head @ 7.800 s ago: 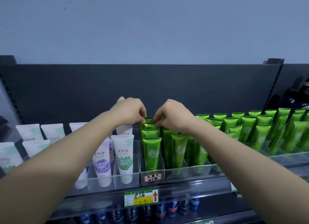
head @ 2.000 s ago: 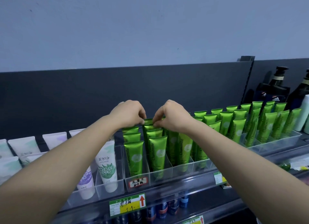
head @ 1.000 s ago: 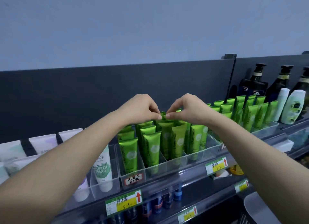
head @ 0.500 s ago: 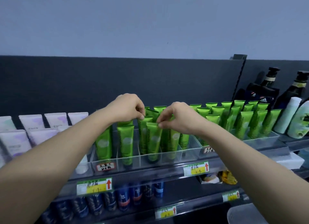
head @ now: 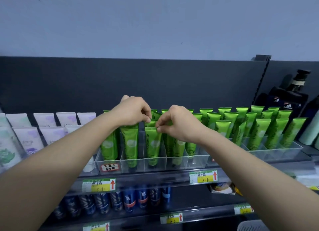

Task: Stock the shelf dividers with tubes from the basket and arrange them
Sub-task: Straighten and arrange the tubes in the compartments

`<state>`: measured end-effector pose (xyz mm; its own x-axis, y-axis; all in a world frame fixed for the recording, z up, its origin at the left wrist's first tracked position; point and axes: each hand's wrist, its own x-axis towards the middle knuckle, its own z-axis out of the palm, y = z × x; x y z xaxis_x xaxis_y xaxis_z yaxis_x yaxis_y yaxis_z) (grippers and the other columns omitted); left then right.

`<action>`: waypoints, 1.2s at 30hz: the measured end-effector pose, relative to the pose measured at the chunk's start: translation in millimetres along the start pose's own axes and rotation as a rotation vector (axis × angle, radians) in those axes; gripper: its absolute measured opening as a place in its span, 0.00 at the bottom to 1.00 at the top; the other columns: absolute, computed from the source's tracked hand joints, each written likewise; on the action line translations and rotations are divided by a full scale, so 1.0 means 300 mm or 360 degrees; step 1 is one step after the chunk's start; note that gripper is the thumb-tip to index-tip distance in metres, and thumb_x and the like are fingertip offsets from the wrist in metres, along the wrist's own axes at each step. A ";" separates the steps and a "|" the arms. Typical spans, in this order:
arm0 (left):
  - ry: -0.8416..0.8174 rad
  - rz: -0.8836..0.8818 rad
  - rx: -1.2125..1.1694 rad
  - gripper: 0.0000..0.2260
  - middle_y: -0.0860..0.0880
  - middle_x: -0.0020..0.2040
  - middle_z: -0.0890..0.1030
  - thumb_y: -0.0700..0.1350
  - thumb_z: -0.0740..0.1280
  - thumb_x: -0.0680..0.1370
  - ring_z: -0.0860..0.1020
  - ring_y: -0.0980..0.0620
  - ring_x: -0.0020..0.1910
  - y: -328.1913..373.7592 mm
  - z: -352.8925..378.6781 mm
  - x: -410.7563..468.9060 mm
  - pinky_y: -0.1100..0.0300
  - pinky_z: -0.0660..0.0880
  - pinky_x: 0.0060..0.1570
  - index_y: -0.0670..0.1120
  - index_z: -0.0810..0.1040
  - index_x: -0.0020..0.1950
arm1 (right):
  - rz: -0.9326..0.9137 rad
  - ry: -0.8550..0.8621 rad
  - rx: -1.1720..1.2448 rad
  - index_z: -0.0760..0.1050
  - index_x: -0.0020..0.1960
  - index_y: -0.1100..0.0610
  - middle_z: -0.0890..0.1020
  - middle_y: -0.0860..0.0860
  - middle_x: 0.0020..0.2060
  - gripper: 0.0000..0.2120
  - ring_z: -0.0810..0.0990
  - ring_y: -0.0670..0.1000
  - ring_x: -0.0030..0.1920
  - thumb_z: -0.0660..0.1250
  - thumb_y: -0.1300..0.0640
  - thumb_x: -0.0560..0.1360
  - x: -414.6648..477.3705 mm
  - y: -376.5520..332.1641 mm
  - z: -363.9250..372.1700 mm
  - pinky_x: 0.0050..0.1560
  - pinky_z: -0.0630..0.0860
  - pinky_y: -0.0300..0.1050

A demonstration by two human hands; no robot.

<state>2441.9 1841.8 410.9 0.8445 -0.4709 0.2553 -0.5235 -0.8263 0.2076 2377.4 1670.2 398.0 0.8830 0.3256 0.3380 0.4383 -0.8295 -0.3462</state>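
The front tube (head: pixel 152 142) is being stood cap-down in the third lane from the left end of the clear divider tray (head: pixel 196 159). Its crimped end is pointing up and its long axis is running near vertical. Its upper right corner is being pinched between thumb and forefinger of the right hand (head: pixel 179 125), with the other fingers curled in.

The left hand (head: pixel 133 111) is being held just above and to the left, fingers curled down. Its tips are being read as closed on the crimp of the second tube (head: pixel 150 123), directly behind the front one. The contact is partly hidden by the fingertips, so that pinch is a judgement.

Key relation: both tube bodies are hanging straight down from the grips, inside the lane. The front tube is being reached more closely by the right hand, the one behind by the left. The next move is being judged as a short push down along the axis, or a small twist to square the face forward. Sideways room is being limited by the lane walls, and neighbours could be tipped.

More green tubes (head: pixel 259 127) are being seen in the lanes to the right and white tubes (head: pixel 51 135) to the left. Price tags (head: pixel 98 185) are showing on the shelf edge and blue cans (head: pixel 129 200) on the shelf below. A pale ribbed shape (head: pixel 250 227) at the lower right may be the basket; this cannot be told.
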 end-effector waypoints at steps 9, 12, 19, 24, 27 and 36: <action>-0.0003 0.0028 -0.0039 0.04 0.61 0.34 0.79 0.51 0.74 0.71 0.75 0.59 0.42 -0.019 -0.009 -0.002 0.57 0.57 0.61 0.57 0.80 0.37 | 0.0024 -0.0060 0.0078 0.84 0.45 0.49 0.82 0.43 0.37 0.05 0.78 0.44 0.44 0.74 0.51 0.70 0.000 0.002 -0.015 0.45 0.71 0.37; -0.0007 0.0035 -0.0044 0.03 0.60 0.36 0.80 0.52 0.74 0.71 0.76 0.59 0.43 -0.024 -0.016 0.001 0.56 0.57 0.61 0.55 0.83 0.39 | 0.0062 -0.0082 0.0130 0.84 0.44 0.49 0.83 0.43 0.38 0.05 0.79 0.43 0.45 0.73 0.49 0.71 0.007 0.004 -0.033 0.47 0.73 0.37; 0.0053 -0.0068 -0.0206 0.05 0.59 0.38 0.80 0.50 0.69 0.76 0.75 0.60 0.37 -0.040 -0.051 0.021 0.55 0.68 0.52 0.52 0.84 0.45 | 0.0136 0.0189 0.0053 0.84 0.44 0.49 0.85 0.43 0.42 0.03 0.79 0.46 0.50 0.72 0.53 0.72 0.095 0.052 -0.030 0.54 0.76 0.44; 0.0077 -0.0105 -0.0052 0.05 0.57 0.48 0.82 0.50 0.68 0.76 0.77 0.53 0.53 -0.073 -0.034 0.079 0.52 0.66 0.64 0.55 0.83 0.51 | 0.0216 0.0143 -0.0204 0.83 0.45 0.45 0.83 0.44 0.44 0.04 0.70 0.46 0.56 0.71 0.52 0.71 0.166 0.090 -0.005 0.55 0.74 0.48; 0.0011 -0.0104 0.0126 0.09 0.58 0.53 0.81 0.51 0.68 0.76 0.75 0.54 0.56 -0.080 -0.012 0.113 0.54 0.60 0.61 0.55 0.81 0.55 | 0.0244 0.0051 -0.0263 0.83 0.45 0.45 0.83 0.45 0.44 0.04 0.72 0.47 0.56 0.72 0.52 0.70 0.191 0.088 0.002 0.54 0.76 0.48; 0.0046 -0.0059 0.0161 0.03 0.57 0.40 0.81 0.48 0.71 0.74 0.75 0.54 0.44 -0.106 0.028 0.162 0.57 0.58 0.55 0.54 0.82 0.41 | 0.0171 0.0043 -0.0145 0.84 0.41 0.49 0.83 0.44 0.36 0.05 0.79 0.48 0.43 0.72 0.59 0.69 0.226 0.073 0.020 0.48 0.79 0.47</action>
<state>2500.5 1842.6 408.7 0.8585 -0.4318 0.2767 -0.4769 -0.8705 0.1213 2447.7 1677.0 408.0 0.9187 0.2210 0.3272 0.3231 -0.8971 -0.3014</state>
